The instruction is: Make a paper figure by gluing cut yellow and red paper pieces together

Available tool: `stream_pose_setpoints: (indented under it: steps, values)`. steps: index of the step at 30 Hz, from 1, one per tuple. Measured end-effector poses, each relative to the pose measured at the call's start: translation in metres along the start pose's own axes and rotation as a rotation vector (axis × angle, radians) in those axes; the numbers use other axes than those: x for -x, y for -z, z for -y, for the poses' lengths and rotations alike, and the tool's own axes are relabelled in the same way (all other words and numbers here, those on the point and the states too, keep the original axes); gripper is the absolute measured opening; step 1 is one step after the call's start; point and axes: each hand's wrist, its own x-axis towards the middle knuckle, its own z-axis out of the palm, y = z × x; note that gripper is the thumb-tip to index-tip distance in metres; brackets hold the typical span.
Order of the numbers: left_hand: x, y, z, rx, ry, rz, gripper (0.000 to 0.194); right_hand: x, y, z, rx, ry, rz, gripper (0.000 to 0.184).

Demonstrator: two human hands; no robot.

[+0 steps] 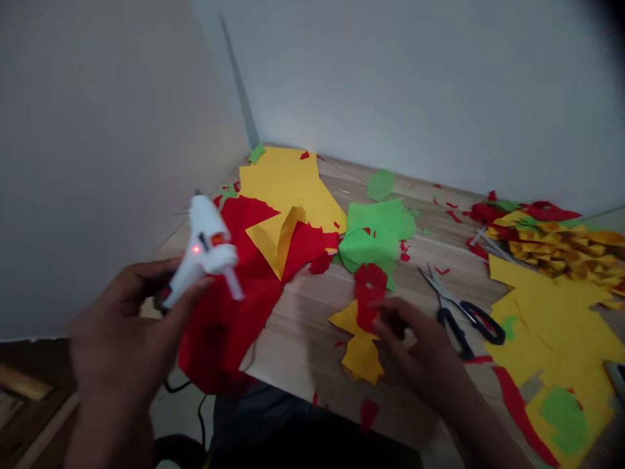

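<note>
My left hand [114, 326] is wrapped round the grip of a white glue gun [205, 247] at the table's left edge. A red light glows on its side and the nozzle points up and away. My right hand [415, 355] rests on the wooden table [303, 326], its fingers pinching a red paper cut-out [368, 296] that lies over a yellow paper piece [361, 355]. The view is blurred by motion.
Red paper [229, 319] and yellow sheets [288, 182] lie at the left, green paper [375, 234] in the middle. Black-handled scissors [461, 312] lie right of my right hand. More yellow paper [556, 319] and a pile of folded scraps [556, 244] sit at the right. White walls meet behind.
</note>
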Motion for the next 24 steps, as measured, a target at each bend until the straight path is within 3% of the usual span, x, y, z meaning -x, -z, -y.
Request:
stream_pose_setpoints:
  steps: [2,5,9,12,14,16,18,23,24]
  values:
    - [0.026,-0.009,-0.025,0.095,-0.188,0.039,0.030,0.010,-0.009,0.025,-0.141,0.039,0.180,0.028]
    - [0.059,-0.024,-0.057,0.206,-0.447,0.157,0.026,0.018,-0.028,0.053,-0.485,0.037,0.288,0.049]
    - [0.084,-0.042,-0.080,0.241,-0.592,0.228,0.014,0.014,-0.050,0.065,-1.079,-0.062,0.104,0.032]
    - [0.094,-0.046,-0.088,0.226,-0.637,0.239,0.012,0.011,-0.058,0.062,-1.296,-0.248,-0.037,0.027]
    - [0.097,-0.044,-0.089,0.284,-0.653,0.341,0.012,0.012,-0.058,0.058,-1.365,-0.351,-0.124,0.028]
    - [0.094,-0.039,-0.084,0.357,-0.649,0.464,0.013,0.014,-0.055,0.053,-1.405,-0.390,-0.193,0.028]
    - [0.085,-0.033,-0.070,0.344,-0.602,0.505,0.011,0.017,-0.052,0.047,-1.432,-0.367,-0.236,0.029]
    - [0.044,-0.028,-0.010,-0.007,-0.325,0.278,0.013,0.023,-0.051,0.036,-1.417,-0.317,-0.268,0.030]
    - [0.038,-0.029,0.002,-0.102,-0.295,0.331,0.017,0.024,-0.051,0.036,-1.412,-0.314,-0.253,0.031]
